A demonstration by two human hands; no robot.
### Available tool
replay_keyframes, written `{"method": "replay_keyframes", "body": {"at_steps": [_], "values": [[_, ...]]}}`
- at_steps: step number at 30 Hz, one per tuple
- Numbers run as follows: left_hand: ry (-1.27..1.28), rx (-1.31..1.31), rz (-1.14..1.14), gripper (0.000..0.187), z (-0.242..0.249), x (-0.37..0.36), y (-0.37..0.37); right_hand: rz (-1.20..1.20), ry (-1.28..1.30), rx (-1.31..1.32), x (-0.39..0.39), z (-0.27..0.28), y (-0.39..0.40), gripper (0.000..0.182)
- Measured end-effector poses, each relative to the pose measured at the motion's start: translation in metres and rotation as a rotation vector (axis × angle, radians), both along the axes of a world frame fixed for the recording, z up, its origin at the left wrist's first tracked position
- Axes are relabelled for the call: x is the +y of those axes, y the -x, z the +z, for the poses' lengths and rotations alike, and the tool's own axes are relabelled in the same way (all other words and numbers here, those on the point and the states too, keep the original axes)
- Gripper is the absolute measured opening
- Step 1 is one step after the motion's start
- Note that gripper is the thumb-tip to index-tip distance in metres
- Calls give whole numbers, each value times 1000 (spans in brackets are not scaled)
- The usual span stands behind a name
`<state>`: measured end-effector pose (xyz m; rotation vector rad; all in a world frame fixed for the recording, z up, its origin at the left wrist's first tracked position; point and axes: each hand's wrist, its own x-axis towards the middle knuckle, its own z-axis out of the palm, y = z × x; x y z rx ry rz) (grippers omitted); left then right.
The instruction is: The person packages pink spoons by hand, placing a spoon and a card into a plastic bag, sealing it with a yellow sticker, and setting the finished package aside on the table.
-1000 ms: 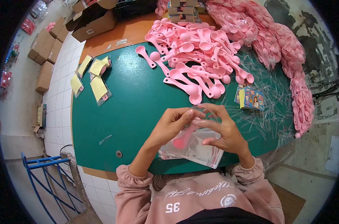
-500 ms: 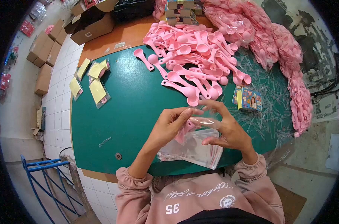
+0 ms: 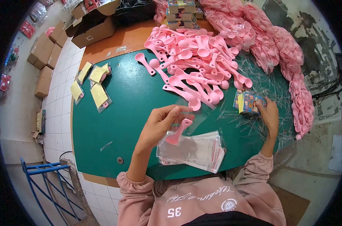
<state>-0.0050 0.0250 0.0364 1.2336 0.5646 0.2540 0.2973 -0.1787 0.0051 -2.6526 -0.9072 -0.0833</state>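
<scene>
The left hand (image 3: pixel 161 122) is closed in a pinch on a clear bag (image 3: pixel 201 119). A pink spoon (image 3: pixel 179 132) slants in the bag's film just beside the fingers, handle up and bowl down. Below this hand, overlapping flat bags (image 3: pixel 189 152) lie on the green tabletop (image 3: pixel 110 120), with no spoon seen in them.

The right hand (image 3: pixel 269 115), partly curled with fingers apart, reaches the near right edge of the cards (image 3: pixel 250 102); whether it grips one cannot be told. Loose clear strips (image 3: pixel 270 90) lie around and beyond it.

Ahead of the left hand is a loose heap of pink spoons (image 3: pixel 193 56). Well to its left are small clear packs (image 3: pixel 99 95), each holding a yellow card, with bits of pink showing. Beyond the right hand, large clear bags (image 3: pixel 268 52) are packed with pink spoons.

Far ahead and left of the left hand, a carton (image 3: pixel 93 35) stands with flaps open, its inside too dark to read. A black bag (image 3: pixel 135 11) sits beside it, contents hidden.
</scene>
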Motion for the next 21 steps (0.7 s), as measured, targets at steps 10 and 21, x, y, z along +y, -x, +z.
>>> {"method": "replay_keyframes", "body": {"at_steps": [10,21], "values": [[-56,25,-125,35,-8,-5,-4,-217,33,-105,11,29,19,23],[-184,16,-199,32,-14,-14,-10,543,-534,368,47,82,108,14]]}}
